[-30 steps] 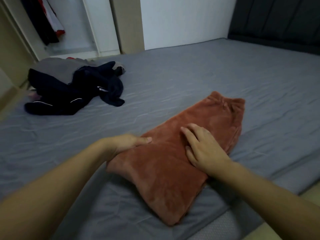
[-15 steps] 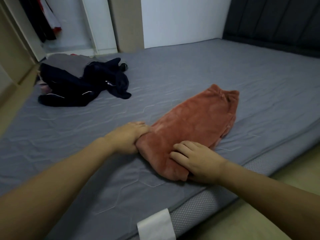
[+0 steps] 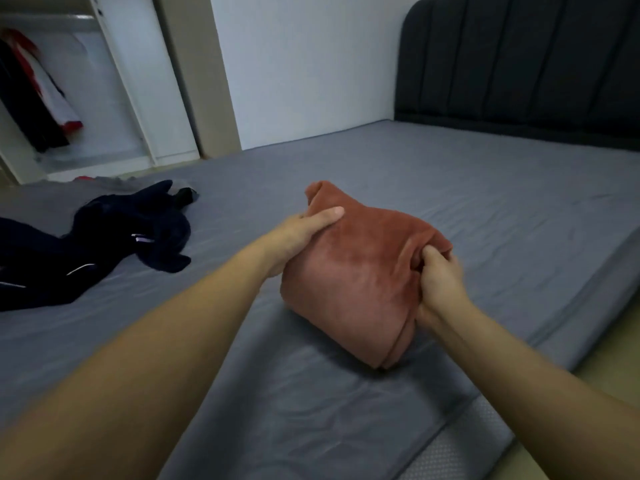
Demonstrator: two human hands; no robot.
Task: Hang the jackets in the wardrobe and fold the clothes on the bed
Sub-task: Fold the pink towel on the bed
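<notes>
Both our hands hold the folded rust-red fleece garment (image 3: 360,271) over the near part of the bed (image 3: 433,188); whether its lower fold touches the grey sheet we cannot tell. Our left hand (image 3: 301,237) clasps its left edge, thumb laid flat across the top. Our right hand (image 3: 438,282) has its fingers curled round the bunched right edge. To the left, well apart, a dark navy heap of clothes (image 3: 114,237) lies on the bed. Beyond it the wardrobe (image 3: 114,98) stands open, with a dark and red jacket (image 3: 38,102) hanging inside.
</notes>
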